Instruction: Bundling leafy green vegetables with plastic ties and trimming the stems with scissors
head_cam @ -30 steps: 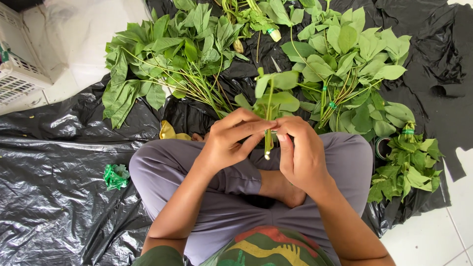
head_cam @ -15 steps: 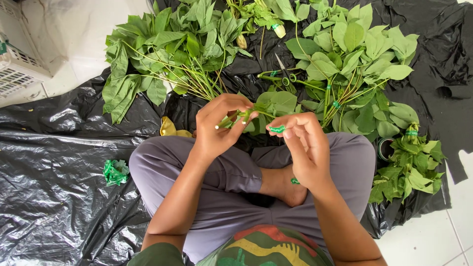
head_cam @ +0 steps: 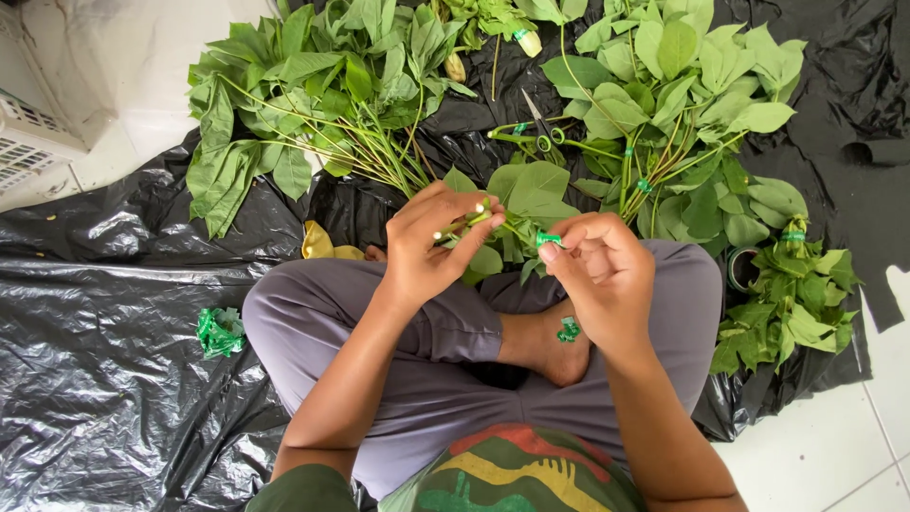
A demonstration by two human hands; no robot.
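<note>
I sit cross-legged on black plastic sheeting [head_cam: 104,313]. My left hand [head_cam: 431,246] grips the cut ends of a small bundle of leafy green stems [head_cam: 517,194], which lies roughly level across my lap with the leaves pointing away. My right hand [head_cam: 602,275] pinches a strip of green tape [head_cam: 548,239] that runs to the stems. A curled scrap of green tape [head_cam: 568,330] rests on my foot.
Loose leafy stems [head_cam: 303,104] are piled at the far left, and tied bundles [head_cam: 682,114] at the far right. Scissors [head_cam: 540,128] lie between them. More tied bunches [head_cam: 787,303] and a tape roll [head_cam: 737,270] sit to my right; crumpled green tape [head_cam: 220,332] and a white basket [head_cam: 28,142] are to my left.
The bundle has swung from upright between both hands to lying level in my left hand. My right hand has pulled away to the right, drawing out green tape.
</note>
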